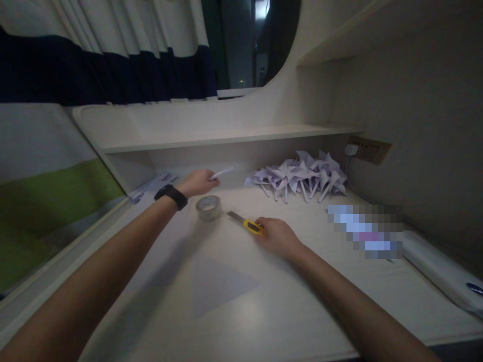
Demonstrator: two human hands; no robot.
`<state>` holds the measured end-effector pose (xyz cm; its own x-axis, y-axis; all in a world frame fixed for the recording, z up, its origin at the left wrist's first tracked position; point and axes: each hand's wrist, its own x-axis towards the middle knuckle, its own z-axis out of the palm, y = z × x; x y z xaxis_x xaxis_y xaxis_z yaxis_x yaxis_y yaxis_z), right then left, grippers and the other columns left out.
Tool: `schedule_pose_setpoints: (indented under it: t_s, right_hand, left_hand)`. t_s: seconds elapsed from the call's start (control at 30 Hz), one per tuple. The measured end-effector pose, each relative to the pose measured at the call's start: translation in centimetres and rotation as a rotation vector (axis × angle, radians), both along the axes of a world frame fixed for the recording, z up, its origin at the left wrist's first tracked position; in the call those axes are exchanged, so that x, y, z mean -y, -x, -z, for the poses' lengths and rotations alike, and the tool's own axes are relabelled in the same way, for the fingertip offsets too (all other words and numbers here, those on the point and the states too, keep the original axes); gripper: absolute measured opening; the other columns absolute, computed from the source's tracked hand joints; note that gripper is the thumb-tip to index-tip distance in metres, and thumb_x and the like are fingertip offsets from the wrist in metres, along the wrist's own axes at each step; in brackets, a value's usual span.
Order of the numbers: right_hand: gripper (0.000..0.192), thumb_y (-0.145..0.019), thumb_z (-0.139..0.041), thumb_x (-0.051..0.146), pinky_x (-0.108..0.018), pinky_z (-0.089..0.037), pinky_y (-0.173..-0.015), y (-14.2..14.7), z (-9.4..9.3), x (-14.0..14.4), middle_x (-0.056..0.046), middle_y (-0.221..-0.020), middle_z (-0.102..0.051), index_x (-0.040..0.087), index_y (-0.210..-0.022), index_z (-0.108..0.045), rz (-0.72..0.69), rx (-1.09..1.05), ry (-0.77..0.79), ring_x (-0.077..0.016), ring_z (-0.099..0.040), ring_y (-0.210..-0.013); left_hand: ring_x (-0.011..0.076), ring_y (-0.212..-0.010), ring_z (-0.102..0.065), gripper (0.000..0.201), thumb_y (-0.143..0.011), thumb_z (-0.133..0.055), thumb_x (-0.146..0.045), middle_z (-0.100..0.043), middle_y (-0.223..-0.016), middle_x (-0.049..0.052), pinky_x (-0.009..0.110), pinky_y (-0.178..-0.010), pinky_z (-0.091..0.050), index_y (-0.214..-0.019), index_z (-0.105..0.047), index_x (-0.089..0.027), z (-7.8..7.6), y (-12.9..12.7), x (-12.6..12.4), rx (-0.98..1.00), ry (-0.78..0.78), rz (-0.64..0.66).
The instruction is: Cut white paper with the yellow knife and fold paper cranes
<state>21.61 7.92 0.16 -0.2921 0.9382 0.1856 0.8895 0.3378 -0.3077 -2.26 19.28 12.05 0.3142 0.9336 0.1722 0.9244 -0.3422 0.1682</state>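
Note:
My left hand, with a black watch on the wrist, is raised over the back of the desk, pinching a thin white paper stick. Just below it a roll of clear tape lies on the desk. A yellow utility knife is in my right hand; its blade is out and points left towards the tape. In front of both hands a folded-looking, roughly triangular piece of white paper lies flat.
Many white paper pinwheels are heaped at the back right. Paper sticks lie at the back left, near flat paper sheets. A shelf overhangs the back. A blurred-out item and a long white object lie right.

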Motion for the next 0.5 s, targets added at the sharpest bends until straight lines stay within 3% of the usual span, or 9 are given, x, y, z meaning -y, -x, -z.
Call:
schedule_pose_setpoints:
  t_s: [0.1,0.17,0.4,0.5]
  right_hand:
    - [0.024,-0.080,-0.053,0.020,-0.025,-0.039,-0.077,-0.7,0.2,-0.7,-0.011,-0.099,-0.065,0.015,-0.100,-0.066,0.008,0.020,-0.031,-0.0194,-0.060,-0.089]
    - [0.024,-0.080,-0.052,0.018,-0.025,-0.039,-0.081,-1.2,0.3,-1.0,-0.012,-0.097,-0.064,0.013,-0.097,-0.067,0.025,0.024,-0.061,-0.0195,-0.058,-0.090]
    - [0.022,-0.079,-0.060,0.028,-0.027,-0.040,-0.081,-2.2,0.0,-1.2,-0.012,-0.092,-0.066,0.014,-0.091,-0.072,0.101,0.006,-0.009,-0.0212,-0.059,-0.090]
    - [0.023,-0.079,-0.062,0.030,-0.028,-0.041,-0.081,-1.1,-0.4,-0.9,-0.010,-0.095,-0.069,0.015,-0.093,-0.073,0.085,-0.291,-0.050,-0.0205,-0.059,-0.090]
  left_hand:
    - [0.0109,-0.052,-0.040,0.038,-0.081,-0.055,-0.047,-0.050,-0.059,-0.001,0.023,-0.049,-0.030,-0.087,-0.069,-0.012,0.7,-0.6,2.7,0.513,0.141,0.045]
    - [0.0089,-0.049,-0.034,0.039,-0.081,-0.057,-0.047,-0.043,-0.057,-0.003,0.022,-0.046,-0.025,-0.090,-0.068,-0.011,1.5,-0.9,4.9,0.678,0.246,0.125]
    - [0.0082,-0.049,-0.034,0.037,-0.078,-0.061,-0.040,-0.043,-0.062,-0.004,0.021,-0.043,-0.022,-0.104,-0.067,-0.014,4.4,-1.5,11.1,0.841,0.415,0.093]
    - [0.0084,-0.050,-0.036,0.036,-0.079,-0.060,-0.040,-0.045,-0.062,-0.003,0.021,-0.044,-0.024,-0.103,-0.068,-0.015,5.8,-1.7,12.3,0.861,0.441,0.111]
